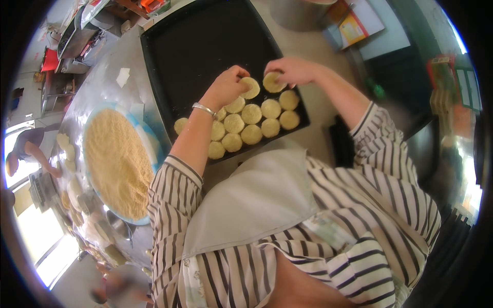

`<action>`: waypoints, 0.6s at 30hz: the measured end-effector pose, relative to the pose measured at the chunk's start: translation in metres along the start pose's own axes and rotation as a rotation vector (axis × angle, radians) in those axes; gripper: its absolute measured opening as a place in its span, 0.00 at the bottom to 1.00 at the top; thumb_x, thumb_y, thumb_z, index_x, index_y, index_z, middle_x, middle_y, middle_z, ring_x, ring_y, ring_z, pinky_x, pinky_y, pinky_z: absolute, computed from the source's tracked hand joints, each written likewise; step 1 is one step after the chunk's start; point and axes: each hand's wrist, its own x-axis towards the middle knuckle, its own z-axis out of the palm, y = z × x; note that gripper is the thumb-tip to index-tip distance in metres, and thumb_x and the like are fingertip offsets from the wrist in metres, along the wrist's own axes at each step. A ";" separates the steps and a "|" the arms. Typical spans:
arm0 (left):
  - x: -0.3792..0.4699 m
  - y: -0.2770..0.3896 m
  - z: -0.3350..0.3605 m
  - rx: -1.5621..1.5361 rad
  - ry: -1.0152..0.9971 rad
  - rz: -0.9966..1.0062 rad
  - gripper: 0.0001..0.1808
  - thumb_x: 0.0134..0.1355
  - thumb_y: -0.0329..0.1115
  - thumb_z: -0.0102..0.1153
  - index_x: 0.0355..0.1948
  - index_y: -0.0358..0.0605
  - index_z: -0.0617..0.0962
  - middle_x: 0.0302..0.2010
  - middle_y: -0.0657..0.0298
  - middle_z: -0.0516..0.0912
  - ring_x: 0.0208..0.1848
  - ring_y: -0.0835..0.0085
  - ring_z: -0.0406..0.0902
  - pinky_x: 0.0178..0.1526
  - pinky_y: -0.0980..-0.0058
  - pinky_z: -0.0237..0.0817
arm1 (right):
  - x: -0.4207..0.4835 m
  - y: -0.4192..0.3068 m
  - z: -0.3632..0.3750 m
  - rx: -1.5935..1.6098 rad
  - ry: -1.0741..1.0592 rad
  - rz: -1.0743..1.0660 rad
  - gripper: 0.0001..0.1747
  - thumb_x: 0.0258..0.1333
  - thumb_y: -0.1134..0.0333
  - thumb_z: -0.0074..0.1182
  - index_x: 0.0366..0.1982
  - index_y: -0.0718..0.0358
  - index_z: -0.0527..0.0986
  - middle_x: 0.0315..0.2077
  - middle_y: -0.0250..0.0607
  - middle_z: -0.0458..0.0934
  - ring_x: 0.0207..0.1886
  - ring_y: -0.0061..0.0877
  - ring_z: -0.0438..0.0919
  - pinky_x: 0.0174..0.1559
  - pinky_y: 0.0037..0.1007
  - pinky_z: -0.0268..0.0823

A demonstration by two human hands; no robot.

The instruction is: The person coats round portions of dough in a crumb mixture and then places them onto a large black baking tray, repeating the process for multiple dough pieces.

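Observation:
My left hand (232,85) grips a round, flat, seed-coated dough cake (250,88) by its edge, above a black baking tray (208,42). To its right, my right hand (289,72) pinches a second coated dough cake (272,82) near the tray's right rim. Rows of similar dough cakes (251,134) lie close together on the near end of the tray. My left forearm hides part of these rows. One more cake (180,125) shows to the left of that forearm.
Left of the tray, a large blue-and-white basin (157,144) of pale seeds or crumbs (115,154) stands on a metal table (133,63). A co-worker (34,144) is at the table's far left, another person (123,285) at lower left. A metal pot (298,15) stands beyond the tray's right side.

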 end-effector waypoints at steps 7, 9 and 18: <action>0.034 -0.010 0.023 0.445 -0.082 0.150 0.15 0.55 0.31 0.65 0.45 0.45 0.84 0.45 0.51 0.83 0.50 0.57 0.81 0.54 0.64 0.72 | 0.025 0.005 0.007 -0.166 -0.114 0.032 0.18 0.60 0.69 0.57 0.52 0.63 0.75 0.49 0.47 0.80 0.44 0.38 0.82 0.42 0.35 0.78; 0.034 -0.013 0.029 0.519 0.030 0.180 0.14 0.55 0.31 0.64 0.45 0.46 0.84 0.44 0.52 0.83 0.50 0.56 0.80 0.54 0.63 0.72 | 0.034 0.015 0.016 -0.437 0.127 -0.185 0.17 0.59 0.70 0.58 0.51 0.62 0.77 0.46 0.48 0.80 0.47 0.41 0.82 0.48 0.39 0.76; 0.034 -0.007 0.031 0.593 0.010 0.135 0.18 0.54 0.31 0.67 0.47 0.44 0.83 0.44 0.53 0.83 0.49 0.55 0.80 0.54 0.61 0.72 | 0.028 0.015 0.026 -0.415 0.155 -0.098 0.14 0.55 0.70 0.62 0.45 0.61 0.81 0.40 0.46 0.82 0.48 0.43 0.80 0.51 0.41 0.73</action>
